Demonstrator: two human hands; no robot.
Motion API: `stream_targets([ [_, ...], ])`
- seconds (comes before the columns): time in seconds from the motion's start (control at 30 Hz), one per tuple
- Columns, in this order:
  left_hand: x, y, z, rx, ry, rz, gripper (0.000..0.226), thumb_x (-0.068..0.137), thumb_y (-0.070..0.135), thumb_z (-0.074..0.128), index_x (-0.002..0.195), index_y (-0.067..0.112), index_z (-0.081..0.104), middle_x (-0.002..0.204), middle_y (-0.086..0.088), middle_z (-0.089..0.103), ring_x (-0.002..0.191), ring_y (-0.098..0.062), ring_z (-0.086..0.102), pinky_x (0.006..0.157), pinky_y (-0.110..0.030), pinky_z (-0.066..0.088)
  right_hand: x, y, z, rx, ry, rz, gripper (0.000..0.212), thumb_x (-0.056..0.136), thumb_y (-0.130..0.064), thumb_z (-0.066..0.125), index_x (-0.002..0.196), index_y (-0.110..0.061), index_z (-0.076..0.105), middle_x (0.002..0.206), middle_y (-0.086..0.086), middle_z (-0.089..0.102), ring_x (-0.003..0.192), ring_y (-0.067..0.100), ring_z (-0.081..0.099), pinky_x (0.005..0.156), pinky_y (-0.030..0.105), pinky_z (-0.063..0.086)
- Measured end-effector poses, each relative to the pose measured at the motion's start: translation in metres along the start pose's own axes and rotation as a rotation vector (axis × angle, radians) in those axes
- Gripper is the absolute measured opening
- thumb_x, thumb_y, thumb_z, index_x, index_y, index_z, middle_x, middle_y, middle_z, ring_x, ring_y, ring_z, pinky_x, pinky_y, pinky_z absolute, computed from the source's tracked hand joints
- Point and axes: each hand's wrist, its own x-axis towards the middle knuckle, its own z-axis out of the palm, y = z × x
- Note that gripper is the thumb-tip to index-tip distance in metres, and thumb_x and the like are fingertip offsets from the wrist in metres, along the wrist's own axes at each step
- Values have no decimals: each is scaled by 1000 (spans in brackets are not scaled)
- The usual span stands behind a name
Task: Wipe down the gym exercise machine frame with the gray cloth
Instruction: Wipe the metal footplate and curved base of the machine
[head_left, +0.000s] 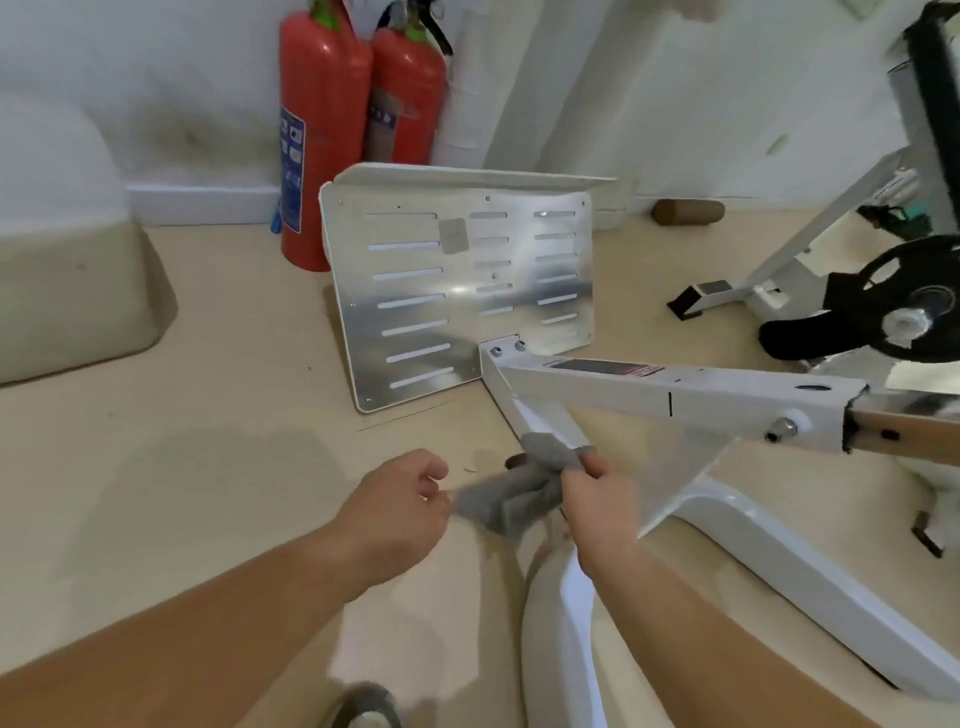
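Soft, even indoor light fills the scene, fairly bright. A white glare spot sits at mid-frame on the slotted metal plate (457, 291). A faint broad shadow lies on the floor (218, 467) at centre left. The gray cloth (511, 496) is smeared by motion blur. Straight lines bow toward the frame edges, and the corners look soft.

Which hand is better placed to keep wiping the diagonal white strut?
Right. The right hand grips the gray cloth against the strut; the left hand hangs empty beside it.
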Motion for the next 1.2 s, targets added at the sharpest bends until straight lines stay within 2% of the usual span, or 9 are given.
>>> stream_targets([
  [0.1, 62, -8, 14, 112, -39, -15, 29, 99, 33, 62, 128, 35, 58, 122, 13, 59, 110, -10, 61, 93, -24, 49, 67, 22, 19, -296, 27, -67, 24, 94, -13, 45, 114, -16, 58, 112, 16, 61, 99, 36, 58, 85, 49, 53],
  [0.17, 99, -15, 22, 198, -59, -9, 36, 100, 34, 59, 135, 35, 54, 132, 12, 56, 121, -12, 57, 105, -33, 47, 101, 39, 35, -462, 42, -140, 46, 101, -21, 46, 144, -5, 41, 151, 22, 36, 133, 37, 42, 108, 47, 42],
  [0.23, 129, -25, 30, 345, -94, 21, 44, 101, 36, 55, 144, 34, 46, 144, 11, 51, 130, -13, 52, 110, -33, 41, 124, 56, 50, -658, 8, -182, 71, 105, -39, 43, 159, 1, 18, 167, 22, 7, 154, 35, 13, 125, 45, 18],
  [0.3, 152, -40, 35, 460, -141, 38, 52, 103, 38, 53, 152, 33, 37, 155, 11, 41, 135, -12, 47, 110, -26, 36, 141, 75, 66, -876, -12, -197, 84, 105, -56, 33, 161, 1, 10, 170, 22, -4, 157, 35, -4, 128, 45, -1],
  [0.37, 173, -59, 38, 545, -187, 43, 60, 104, 42, 49, 159, 30, 27, 166, 9, 26, 149, -13, 31, 116, -26, 26, 156, 91, 80, -974, 41, -270, 89, 102, -64, 26, 162, 1, 10, 170, 22, -1, 157, 36, -4, 127, 47, -5],
  [0.47, 193, -85, 39, 717, -239, 54, 67, 106, 50, 40, 163, 28, 15, 172, 4, -1, 158, -17, -6, 126, -32, 3, 177, 99, 91, -971, 111, -327, 96, 99, -68, 32, 161, 2, 11, 169, 24, 6, 157, 38, 2, 128, 47, -5],
  [0.6, 207, -115, 37, 931, -254, 42, 72, 104, 61, 26, 164, 27, 4, 170, 5, -21, 155, -21, -23, 128, -44, -6, 215, 87, 104, -975, 76, -362, 96, 97, -69, 36, 161, 0, 14, 166, 25, 13, 154, 41, 5, 127, 51, -4],
  [0.83, 206, -147, 37, 1024, -276, 6, 89, 94, 76, 19, 150, 32, -35, 151, 14, -51, 141, -16, -47, 123, -44, -20, 196, 109, 88, -941, 123, -494, 97, 94, -73, 35, 160, -3, 26, 165, 22, 24, 154, 39, 16, 128, 51, 11],
  [1.2, 210, -148, 34, 1018, -336, -18, 89, 94, 74, 22, 143, 35, -41, 145, 17, -56, 138, -13, -50, 122, -42, -22, 175, 105, 106, -953, 153, -83, 80, 106, -47, 31, 162, -3, -5, 169, 21, -7, 156, 39, -3, 127, 50, -2],
])
